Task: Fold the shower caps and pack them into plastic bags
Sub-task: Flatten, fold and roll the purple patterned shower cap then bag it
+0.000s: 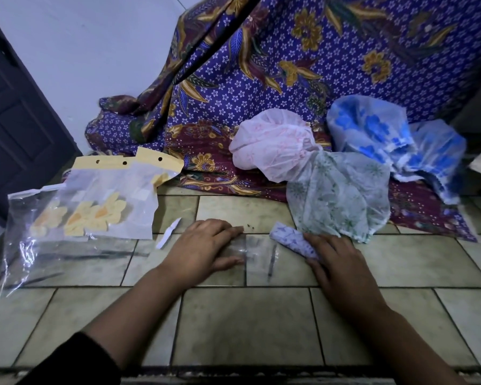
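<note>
I'm pinning the clear plastic bag (257, 254) to the tile floor (247, 329) w/ my left hand (203, 248), fingers flat, not gripping. My right hand (342, 270) is clutching the folded lilac-print shower cap (293, 240), which is lying just right of the bag. Risk, imo: nothing's holding the bag open, so feeding the cap in could be bunching the film or springing the fold loose.

Qty: 1 folded shower cap (292, 241); loose caps: 1 pink (275, 145), 1 green (336, 195), blue (372, 129) 1 or 2, unclear; 1 small clear bag (257, 252); yellow-header packed bags (109, 209) approx. 2-3; 1 white strip (167, 234).
</note>
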